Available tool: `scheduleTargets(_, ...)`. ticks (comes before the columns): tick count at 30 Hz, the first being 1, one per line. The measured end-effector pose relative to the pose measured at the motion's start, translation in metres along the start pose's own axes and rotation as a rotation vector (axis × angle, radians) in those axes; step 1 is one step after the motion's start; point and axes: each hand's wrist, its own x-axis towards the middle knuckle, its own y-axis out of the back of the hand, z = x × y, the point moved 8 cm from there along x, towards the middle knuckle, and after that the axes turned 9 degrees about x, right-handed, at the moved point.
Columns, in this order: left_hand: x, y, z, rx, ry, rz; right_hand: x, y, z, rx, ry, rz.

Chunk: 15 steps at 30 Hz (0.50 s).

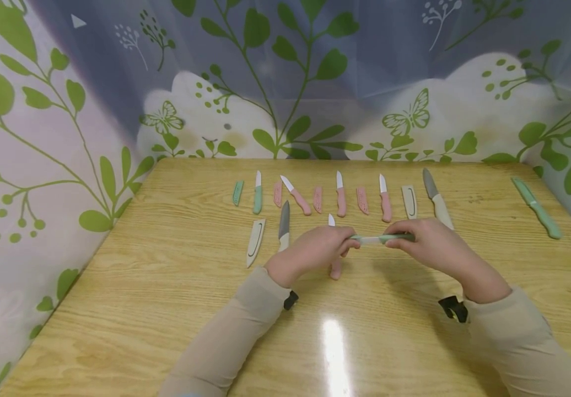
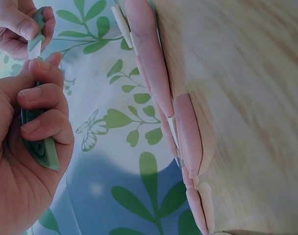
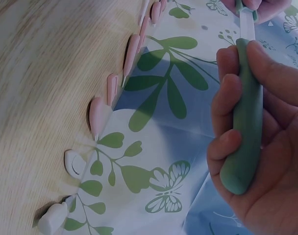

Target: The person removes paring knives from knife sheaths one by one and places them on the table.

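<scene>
Both hands are raised over the middle of the table, joined by one small green knife. My right hand [image 1: 431,248] grips its green handle [image 3: 247,122], fingers curled round it. Between the hands a short stretch of white blade [image 1: 371,240] shows. My left hand [image 1: 315,251] holds the green sheath [image 2: 46,152] with curled fingers, and the blade's tip end is hidden in or behind it. A pink-handled knife [image 1: 335,269] lies under the left hand, partly covered by it. Beside the left wrist lies a cream-handled knife [image 1: 284,223], its handle partly hidden.
Across the table's back lie a green sheath [image 1: 237,193], a green-handled knife [image 1: 258,196], several pink knives and pink sheaths [image 1: 318,199], a cream sheath [image 1: 409,202] and a cream-handled knife [image 1: 436,199]. Another cream sheath [image 1: 256,242] is left; a larger green knife [image 1: 538,209] lies far right.
</scene>
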Motion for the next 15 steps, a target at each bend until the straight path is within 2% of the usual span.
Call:
scheduleTargets(11, -0.0011, -0.0013, -0.0017, -0.060, 0.007, -0.016, 0.0006, 0.0013, 0.0030, 0.003, -0.003, 0.003)
scheduleTargets(15, -0.0015, 0.0000, -0.0018, -0.048, 0.008, -0.016, 0.0004, 0.0020, 0.0041, 0.009, -0.003, 0.006)
